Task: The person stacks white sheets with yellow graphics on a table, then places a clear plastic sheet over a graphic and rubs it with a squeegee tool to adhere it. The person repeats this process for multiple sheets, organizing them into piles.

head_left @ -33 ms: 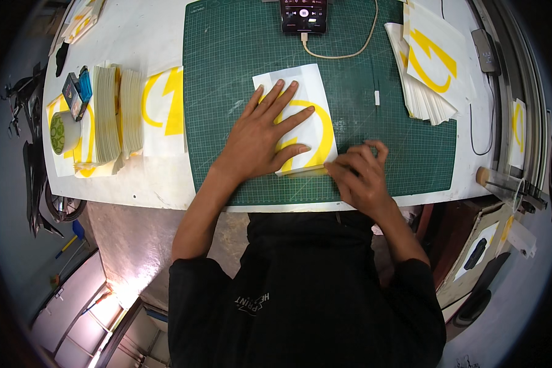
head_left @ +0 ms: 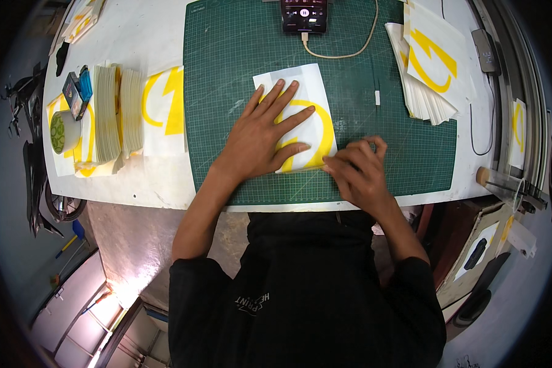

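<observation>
A white paper piece with a yellow curved print (head_left: 322, 126) lies slightly tilted on the green cutting mat (head_left: 227, 37). Across it, my left hand (head_left: 260, 135) lies flat with fingers spread, covering part of the print. At the paper's lower right corner is my right hand (head_left: 360, 172), its fingers curled and thumb and forefinger closed on the corner. The fingertips partly hide that corner. Along the lower edge the paper looks folded.
Left of the mat stand thick stacks of folded paper (head_left: 107, 116), a round tub (head_left: 64, 132) and a small dark box (head_left: 75, 98). A fanned paper pile (head_left: 420, 92) lies at the right. A phone (head_left: 304, 15) with a pale cable (head_left: 343, 56) sits at the far edge.
My right hand has shifted very slightly left at the corner. The narrow strip that showed below the paper's lower edge is no longer visible. My left hand stays put.
</observation>
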Motion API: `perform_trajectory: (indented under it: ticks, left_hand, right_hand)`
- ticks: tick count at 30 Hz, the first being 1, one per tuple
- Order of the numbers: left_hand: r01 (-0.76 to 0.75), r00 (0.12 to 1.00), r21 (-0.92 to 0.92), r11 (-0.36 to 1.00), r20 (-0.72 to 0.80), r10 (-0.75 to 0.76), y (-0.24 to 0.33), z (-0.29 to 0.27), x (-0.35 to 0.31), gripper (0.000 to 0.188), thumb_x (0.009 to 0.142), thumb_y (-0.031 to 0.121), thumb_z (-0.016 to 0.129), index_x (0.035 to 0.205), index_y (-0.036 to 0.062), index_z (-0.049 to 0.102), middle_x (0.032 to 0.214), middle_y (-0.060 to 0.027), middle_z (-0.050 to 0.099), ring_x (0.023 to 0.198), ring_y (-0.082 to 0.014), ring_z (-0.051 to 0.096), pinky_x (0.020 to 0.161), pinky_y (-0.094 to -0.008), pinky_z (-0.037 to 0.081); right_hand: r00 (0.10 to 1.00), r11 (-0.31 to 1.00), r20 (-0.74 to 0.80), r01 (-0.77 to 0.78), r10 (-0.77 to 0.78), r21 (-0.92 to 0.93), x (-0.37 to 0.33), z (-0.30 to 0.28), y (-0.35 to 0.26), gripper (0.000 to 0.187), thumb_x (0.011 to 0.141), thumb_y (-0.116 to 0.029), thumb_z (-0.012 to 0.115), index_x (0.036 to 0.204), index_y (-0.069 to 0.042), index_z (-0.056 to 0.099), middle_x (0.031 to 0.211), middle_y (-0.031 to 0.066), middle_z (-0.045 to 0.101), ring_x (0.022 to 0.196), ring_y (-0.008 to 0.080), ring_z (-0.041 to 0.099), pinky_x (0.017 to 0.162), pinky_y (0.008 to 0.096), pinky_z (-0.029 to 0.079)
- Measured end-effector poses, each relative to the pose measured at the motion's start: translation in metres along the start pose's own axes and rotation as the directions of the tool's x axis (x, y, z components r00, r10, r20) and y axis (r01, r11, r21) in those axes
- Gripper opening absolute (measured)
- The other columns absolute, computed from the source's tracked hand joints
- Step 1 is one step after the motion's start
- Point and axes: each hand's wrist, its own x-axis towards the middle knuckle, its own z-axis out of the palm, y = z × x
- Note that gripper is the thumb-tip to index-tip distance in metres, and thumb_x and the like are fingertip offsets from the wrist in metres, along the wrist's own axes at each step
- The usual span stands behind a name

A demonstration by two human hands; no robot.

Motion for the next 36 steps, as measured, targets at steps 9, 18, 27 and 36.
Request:
perform_trajectory:
  ticks: [9, 18, 27, 36]
  left_hand:
    - [-0.013, 0.999, -0.107, 0.994, 0.045, 0.018, -0.003, -0.008, 0.001, 0.081, 0.082, 0.065, 0.071, 0.149, 0.0229, 0.055, 0.167, -0.0155, 0.028, 0.155, -0.0397, 0.022, 0.125, -0.0594, 0.014]
    - [0.110, 0.994, 0.025, 0.994, 0.014, -0.111, 0.009, -0.005, -0.009, 0.085, 0.079, 0.069, 0.072, 0.148, 0.0215, 0.055, 0.165, -0.0194, 0.029, 0.153, -0.0407, 0.025, 0.124, -0.0587, 0.018]
    - [0.171, 0.984, 0.159, 0.972, -0.077, -0.161, 0.012, -0.010, -0.017, 0.077, 0.085, 0.067, 0.067, 0.145, 0.0197, 0.058, 0.157, -0.0224, 0.039, 0.142, -0.0426, 0.039, 0.113, -0.0581, 0.028]
    - [0.169, 0.983, 0.126, 0.977, -0.092, -0.159, 0.010, -0.008, -0.021, 0.075, 0.085, 0.064, 0.069, 0.145, 0.0211, 0.059, 0.158, -0.0214, 0.039, 0.143, -0.0419, 0.037, 0.115, -0.0573, 0.024]
  right_hand:
    - [0.990, 0.988, -0.048, -0.134, 0.130, -0.074, 0.003, 0.005, -0.004, 0.035, 0.082, -0.014, 0.081, 0.115, -0.008, 0.073, 0.091, 0.0040, 0.061, 0.084, 0.0202, 0.059, 0.092, 0.0448, 0.036]
    - [0.852, 0.891, -0.268, -0.450, 0.449, 0.062, -0.044, -0.019, 0.001, 0.034, 0.083, -0.009, 0.081, 0.115, -0.002, 0.071, 0.094, 0.0065, 0.068, 0.081, 0.0223, 0.060, 0.085, 0.0387, 0.040]
    - [0.886, 0.898, -0.210, -0.436, 0.414, -0.069, -0.050, 0.029, -0.063, 0.032, 0.086, -0.008, 0.075, 0.117, -0.004, 0.072, 0.093, 0.0071, 0.066, 0.078, 0.0225, 0.054, 0.076, 0.0387, 0.037]
    - [0.835, 0.804, -0.277, -0.540, 0.475, -0.249, -0.045, 0.004, -0.016, 0.036, 0.089, -0.015, 0.074, 0.124, -0.006, 0.071, 0.105, 0.0090, 0.067, 0.089, 0.0241, 0.058, 0.084, 0.0417, 0.036]
